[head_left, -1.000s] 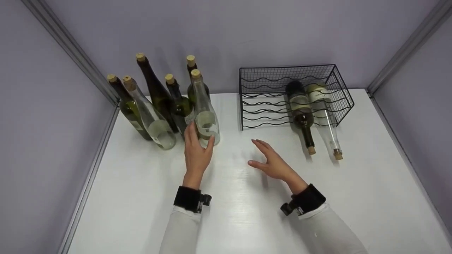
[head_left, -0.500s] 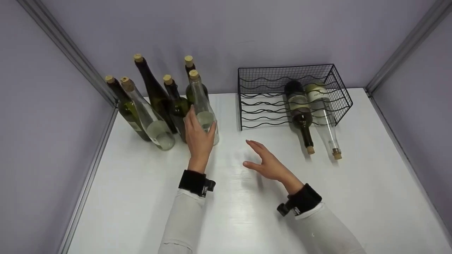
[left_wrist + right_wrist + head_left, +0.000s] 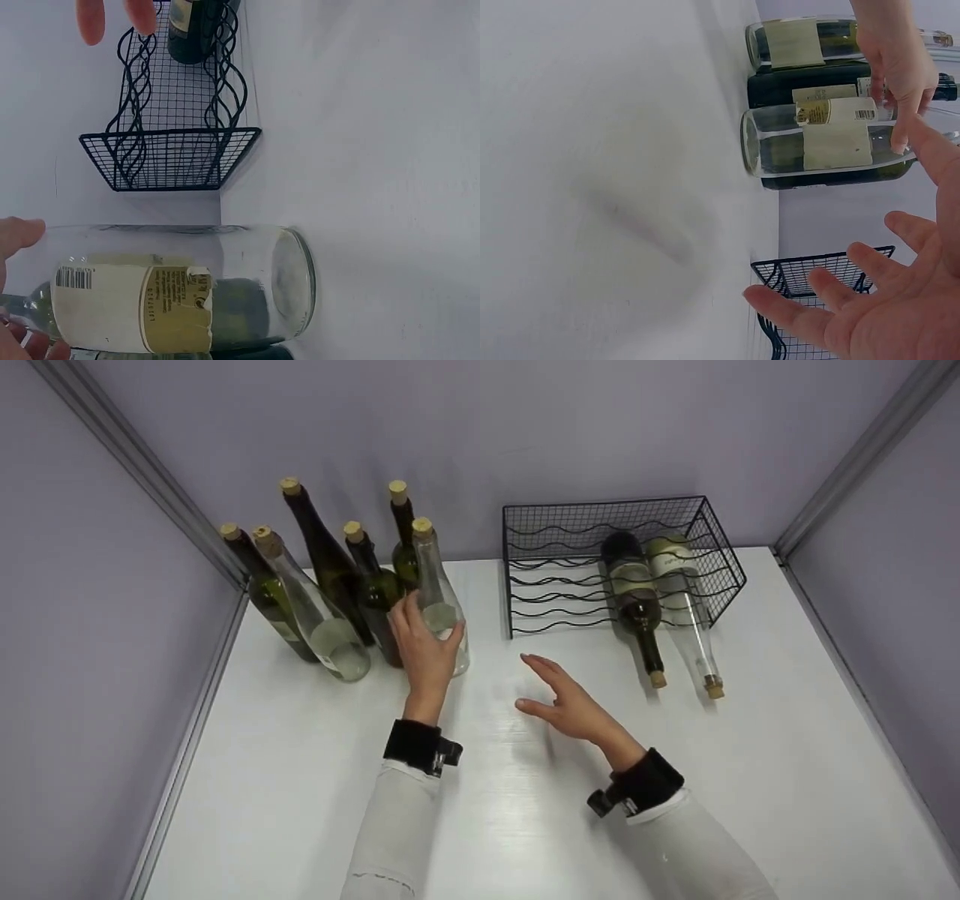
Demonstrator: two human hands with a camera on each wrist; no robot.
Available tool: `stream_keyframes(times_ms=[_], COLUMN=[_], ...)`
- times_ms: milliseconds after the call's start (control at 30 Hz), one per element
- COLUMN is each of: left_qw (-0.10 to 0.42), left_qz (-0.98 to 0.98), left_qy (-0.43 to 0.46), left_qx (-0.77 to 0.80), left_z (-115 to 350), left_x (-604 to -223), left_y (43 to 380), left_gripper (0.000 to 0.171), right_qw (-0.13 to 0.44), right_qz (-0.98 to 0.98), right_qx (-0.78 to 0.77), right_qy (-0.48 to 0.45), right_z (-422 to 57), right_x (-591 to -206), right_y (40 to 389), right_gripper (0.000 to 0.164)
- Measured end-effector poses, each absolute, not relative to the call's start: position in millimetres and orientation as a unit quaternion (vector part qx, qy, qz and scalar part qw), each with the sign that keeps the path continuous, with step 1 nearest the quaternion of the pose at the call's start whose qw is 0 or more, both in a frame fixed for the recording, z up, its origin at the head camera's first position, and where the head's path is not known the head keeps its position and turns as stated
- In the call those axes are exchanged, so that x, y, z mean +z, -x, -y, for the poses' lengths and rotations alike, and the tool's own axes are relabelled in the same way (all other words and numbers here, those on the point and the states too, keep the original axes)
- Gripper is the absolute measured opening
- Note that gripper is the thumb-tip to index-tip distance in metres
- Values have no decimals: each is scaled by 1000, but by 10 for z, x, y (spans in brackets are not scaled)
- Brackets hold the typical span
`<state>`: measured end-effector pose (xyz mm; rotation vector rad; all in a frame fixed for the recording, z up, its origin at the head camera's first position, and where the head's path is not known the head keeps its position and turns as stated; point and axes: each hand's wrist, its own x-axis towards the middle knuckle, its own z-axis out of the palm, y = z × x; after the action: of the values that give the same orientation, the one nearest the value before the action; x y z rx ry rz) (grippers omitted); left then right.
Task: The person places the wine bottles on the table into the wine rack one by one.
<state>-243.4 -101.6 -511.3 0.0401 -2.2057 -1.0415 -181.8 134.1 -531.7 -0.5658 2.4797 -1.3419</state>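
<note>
My left hand (image 3: pixel 427 654) grips a clear corked wine bottle (image 3: pixel 435 574) around its body, thumb on the right side and fingers on the left. In the left wrist view this bottle (image 3: pixel 176 289) shows a torn cream and gold label with a barcode, its glass base pointing right. Close to its left stands a dark green bottle (image 3: pixel 373 585), and another dark bottle (image 3: pixel 403 536) is partly hidden behind. With fingers extended and thumb apart, my right hand (image 3: pixel 574 709) hovers over the table, holding nothing. The right wrist view shows its spread fingers (image 3: pixel 795 315).
Three more corked bottles stand at the left: a green one (image 3: pixel 277 607), a clear one (image 3: pixel 322 622) and a tall brown one (image 3: pixel 319 536). A black wire rack (image 3: pixel 555 596) at the back right bears a dark bottle (image 3: pixel 637 604) and a clear bottle (image 3: pixel 686 600), lying down.
My left hand has moved forward onto the clear bottle and closed around it. The bottle's neck has shifted slightly right, away from the dark one behind. The right hand has barely moved.
</note>
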Motion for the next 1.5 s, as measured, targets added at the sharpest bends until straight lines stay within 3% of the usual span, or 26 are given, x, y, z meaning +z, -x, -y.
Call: stream_keyframes(times_ms=[233,600,1067,1500], left_qw=[307,291,356,336], left_qz=[832,834,850,886], left_qy=[24,52,142,184], left_qx=[-461,-466,-362,-263], left_z=[983,946,948,991], left_x=[-5208,-5192,-5158,-5218], left_y=[2392,2315,1986,1749], left_gripper=[77,77,67,67], right_qw=[134,127,108,87], right_qz=[-850,-834,-796,-744], right_qx=[-475,-507,-575,-639], right_qy=[185,178,155,178], right_z=[-1346,-1400,-1515,-1609], right_x=[-5267,-5161,-4976,-4877], right_y=[1814,1834,1834,1814], right_gripper=[79,77,80,85])
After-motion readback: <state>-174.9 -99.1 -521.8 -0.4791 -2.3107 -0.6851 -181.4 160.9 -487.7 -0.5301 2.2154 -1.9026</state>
